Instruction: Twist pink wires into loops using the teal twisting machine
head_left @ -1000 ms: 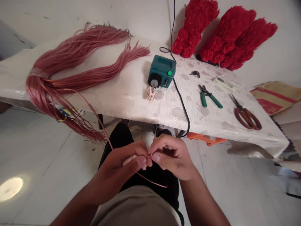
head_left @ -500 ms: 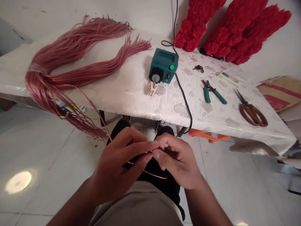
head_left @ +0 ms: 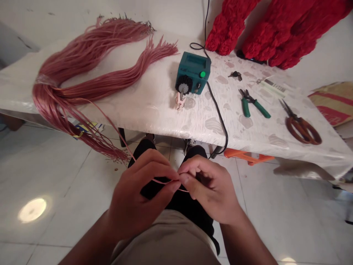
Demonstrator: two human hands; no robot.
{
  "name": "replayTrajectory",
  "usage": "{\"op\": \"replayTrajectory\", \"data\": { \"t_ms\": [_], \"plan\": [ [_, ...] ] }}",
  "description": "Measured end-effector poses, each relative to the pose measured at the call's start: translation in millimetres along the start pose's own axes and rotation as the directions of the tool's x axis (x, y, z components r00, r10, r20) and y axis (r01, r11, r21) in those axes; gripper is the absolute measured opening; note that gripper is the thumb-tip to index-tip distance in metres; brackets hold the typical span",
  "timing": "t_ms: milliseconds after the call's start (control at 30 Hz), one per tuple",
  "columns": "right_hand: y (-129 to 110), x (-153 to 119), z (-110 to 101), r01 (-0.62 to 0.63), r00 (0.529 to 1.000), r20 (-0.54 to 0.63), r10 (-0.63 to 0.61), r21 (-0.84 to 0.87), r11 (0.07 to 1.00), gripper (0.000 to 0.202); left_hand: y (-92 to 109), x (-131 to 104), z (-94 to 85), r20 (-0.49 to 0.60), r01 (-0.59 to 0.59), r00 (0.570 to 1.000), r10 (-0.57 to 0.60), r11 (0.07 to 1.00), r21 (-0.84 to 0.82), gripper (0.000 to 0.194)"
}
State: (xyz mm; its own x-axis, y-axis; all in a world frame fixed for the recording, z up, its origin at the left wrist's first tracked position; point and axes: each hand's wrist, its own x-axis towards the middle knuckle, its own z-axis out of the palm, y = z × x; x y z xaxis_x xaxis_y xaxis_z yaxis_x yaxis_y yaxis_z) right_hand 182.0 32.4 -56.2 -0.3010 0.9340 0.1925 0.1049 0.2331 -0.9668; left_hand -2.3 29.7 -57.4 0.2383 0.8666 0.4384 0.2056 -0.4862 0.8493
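My left hand (head_left: 143, 187) pinches a thin pink cord (head_left: 116, 127) between thumb and fingers, above my lap. This cord runs up and left to a large bundle of pink cords (head_left: 49, 95) draped over the table's front edge. Fingertip to fingertip with it, my right hand (head_left: 208, 187) is closed in a pinch on the same cord. A short length of cord passes below the fingertips. The spot where the fingertips meet hides the cord's detail. Beyond the hands, a small green machine (head_left: 192, 73) with a pink clip (head_left: 180, 101) on its shaft stands on the table.
Green-handled pliers (head_left: 253, 105), brown-handled scissors (head_left: 302, 125) and a small dark metal piece (head_left: 235, 76) lie on the covered table (head_left: 154, 117). Red artificial flowers (head_left: 275, 36) stand at the back right. A black cable (head_left: 219, 114) hangs over the front edge. Below is an orange stool (head_left: 248, 156).
The cord's loose end, which hung below my fingers, is now drawn up closer to the fingertips. Both hands stay together. The view has shifted slightly.
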Motion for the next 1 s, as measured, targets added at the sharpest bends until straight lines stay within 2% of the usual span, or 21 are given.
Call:
{"op": "replayTrajectory", "data": {
  "t_ms": [100, 167, 267, 333, 367, 433, 500, 567, 700, 833, 1000],
  "plan": [
    [2, -2, -1, 0.111, 0.993, 0.059, -0.104, -0.125, 0.986, 0.007, -4, 1, -4.3, 0.137, 0.192, 0.977, -0.163, 0.954, -0.229, 0.01],
    [3, -2, -1, 0.19, 0.98, 0.09, -0.177, -0.171, 0.967, 0.008, -8, 3, -7.1, 0.26, 0.337, 0.932, -0.254, 0.872, -0.355, 0.016],
    [4, -2, -2, 0.266, 0.963, 0.112, -0.246, -0.216, 0.94, 0.007, -13, 5, -9.6, 0.418, 0.497, 0.856, -0.305, 0.711, -0.498, 0.014],
    [4, -2, -3, 0.294, 0.954, 0.13, -0.27, -0.234, 0.927, 0.007, -15, 6, -10.8, 0.501, 0.575, 0.804, -0.32, 0.632, -0.52, 0.012],
    [3, -2, -3, 0.305, 0.95, 0.135, -0.28, -0.24, 0.922, 0.008, -16, 7, -11.5, 0.535, 0.603, 0.78, -0.326, 0.621, -0.501, 0.01],
    [3, -2, -4, 0.322, 0.945, 0.141, -0.295, -0.258, 0.911, 0.01, -15, 10, -13.2, 0.58, 0.63, 0.74, -0.341, 0.652, -0.421, 0.007],
    [2, -2, -6, 0.334, 0.941, 0.156, -0.3, -0.292, 0.896, 0.011, -14, 12, -14.9, 0.597, 0.618, 0.722, -0.349, 0.715, -0.328, 0.013],
    [1, -2, -8, 0.342, 0.937, 0.188, -0.294, -0.327, 0.881, 0.012, -13, 13, -16.1, 0.598, 0.597, 0.718, -0.355, 0.756, -0.268, 0.021],
    [-5, 2, -14, 0.359, 0.923, 0.285, -0.257, -0.402, 0.843, 0.011, -14, 12, -15.8, 0.583, 0.587, 0.73, -0.357, 0.765, -0.266, 0.023],
    [-11, 7, -19, 0.38, 0.907, 0.36, -0.22, -0.467, 0.799, 0.012, -15, 10, -14.4, 0.562, 0.52, 0.764, -0.318, 0.818, -0.244, 0.023],
    [-12, 11, -25, 0.383, 0.889, 0.419, -0.183, -0.463, 0.8, 0.012, -17, 14, -13.7, 0.538, 0.416, 0.801, -0.262, 0.89, -0.187, 0.023]
  ]
}}
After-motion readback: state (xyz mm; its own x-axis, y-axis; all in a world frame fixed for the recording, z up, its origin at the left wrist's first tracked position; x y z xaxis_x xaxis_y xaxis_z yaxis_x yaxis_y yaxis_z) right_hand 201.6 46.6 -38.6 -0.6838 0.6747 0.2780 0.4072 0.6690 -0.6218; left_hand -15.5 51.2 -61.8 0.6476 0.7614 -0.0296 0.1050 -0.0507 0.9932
